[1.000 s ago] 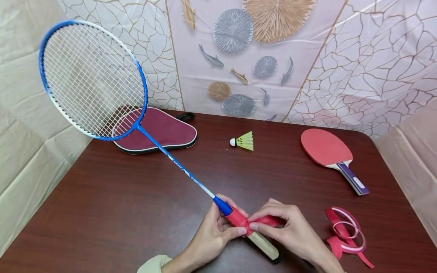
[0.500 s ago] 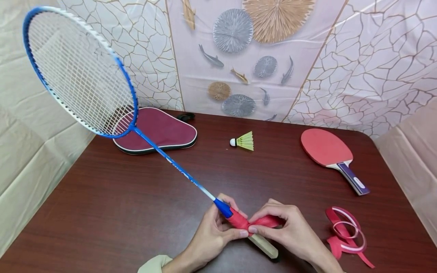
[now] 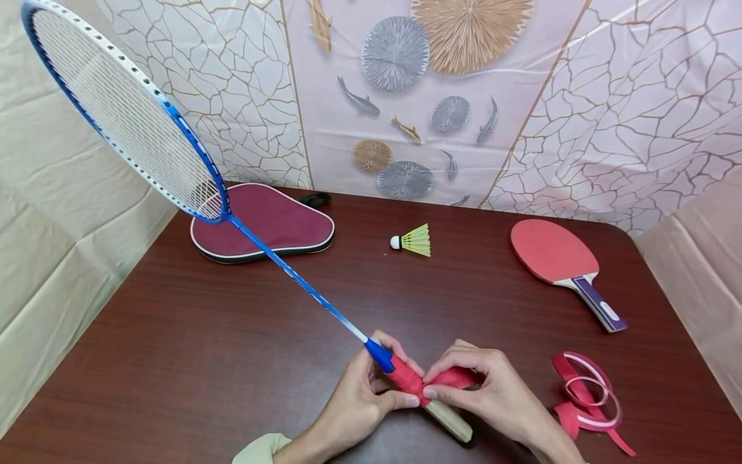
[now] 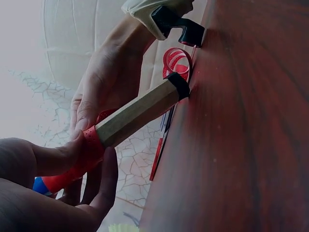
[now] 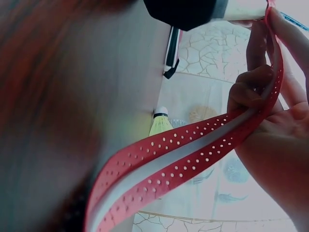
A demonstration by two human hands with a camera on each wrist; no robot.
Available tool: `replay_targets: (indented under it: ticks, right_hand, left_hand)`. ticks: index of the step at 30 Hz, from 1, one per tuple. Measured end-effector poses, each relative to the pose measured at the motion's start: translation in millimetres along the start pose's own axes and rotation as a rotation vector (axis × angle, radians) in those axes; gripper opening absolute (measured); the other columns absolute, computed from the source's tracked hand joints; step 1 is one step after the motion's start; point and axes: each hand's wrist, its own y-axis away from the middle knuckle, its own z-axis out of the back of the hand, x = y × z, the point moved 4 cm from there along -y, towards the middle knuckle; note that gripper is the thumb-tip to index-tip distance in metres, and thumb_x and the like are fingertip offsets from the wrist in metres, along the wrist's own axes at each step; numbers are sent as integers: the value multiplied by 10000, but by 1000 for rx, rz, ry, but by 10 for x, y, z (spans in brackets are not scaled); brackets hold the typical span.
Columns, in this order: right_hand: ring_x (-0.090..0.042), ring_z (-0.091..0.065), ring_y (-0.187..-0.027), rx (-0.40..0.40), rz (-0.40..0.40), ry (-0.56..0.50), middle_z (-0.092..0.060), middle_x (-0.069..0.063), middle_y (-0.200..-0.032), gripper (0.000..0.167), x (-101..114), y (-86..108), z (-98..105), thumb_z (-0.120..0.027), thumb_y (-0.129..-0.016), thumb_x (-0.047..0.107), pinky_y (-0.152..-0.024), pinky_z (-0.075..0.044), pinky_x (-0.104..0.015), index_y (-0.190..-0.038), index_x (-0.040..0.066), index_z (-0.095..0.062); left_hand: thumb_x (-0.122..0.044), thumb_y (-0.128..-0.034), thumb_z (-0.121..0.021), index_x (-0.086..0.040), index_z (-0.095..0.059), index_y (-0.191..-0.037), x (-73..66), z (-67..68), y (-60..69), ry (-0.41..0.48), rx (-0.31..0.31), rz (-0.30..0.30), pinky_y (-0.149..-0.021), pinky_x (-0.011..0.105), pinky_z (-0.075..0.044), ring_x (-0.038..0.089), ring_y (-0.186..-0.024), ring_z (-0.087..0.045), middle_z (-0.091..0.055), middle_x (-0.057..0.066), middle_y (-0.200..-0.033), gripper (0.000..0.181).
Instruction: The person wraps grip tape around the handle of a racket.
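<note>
The badminton racket (image 3: 295,277) is held tilted above the worktop (image 3: 232,361), its partly bare handle (image 3: 446,419) gripped by the curled left hand (image 3: 353,403); the red tape (image 3: 455,377) wound round it is pinched by the nearly closed right hand (image 3: 493,390).

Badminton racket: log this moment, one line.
left hand: holds racket handle; right hand: pinches red tape; handle: upper part wrapped, lower part bare

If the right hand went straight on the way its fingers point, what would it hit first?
The right hand would likely meet the red-wrapped racket handle first, right at its fingertips, where the left hand grips it; whether they touch it is unclear.
</note>
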Motion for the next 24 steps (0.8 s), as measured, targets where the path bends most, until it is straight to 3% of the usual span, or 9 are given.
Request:
replay_targets:
  ticks: [7,14,24]
  right_hand:
    - [-136,-605,-769,10,-65,-10,-674,55,-898,167,14,6,9,-799,-836,202,-607,-514,-265,-985,240,-735]
    - [-128,-603,-787,5,-29,6,-667,58,-891,159,5,11,-9,-805,-829,207,-618,-513,-265,-967,246,-738]
    - [-118,-600,-800,31,79,-21,-690,59,-878,187,58,-7,-23,-791,-827,91,-637,-500,-250,-969,201,-741]
  left_hand:
    - [69,-812,-751,-70,-449,-1163,-10,3,-12,-56,11,-1,-834,395,-555,267,-977,-623,-522,174,-1141,483]
    - [18,-809,-778,-70,-409,-1216,13,-3,3,-90,14,38,-803,377,-563,240,-913,-658,-550,207,-1100,556]
    - [53,-774,-795,-58,-451,-1105,7,15,-14,-63,-8,61,-803,361,-564,261,-912,-675,-611,213,-1057,490]
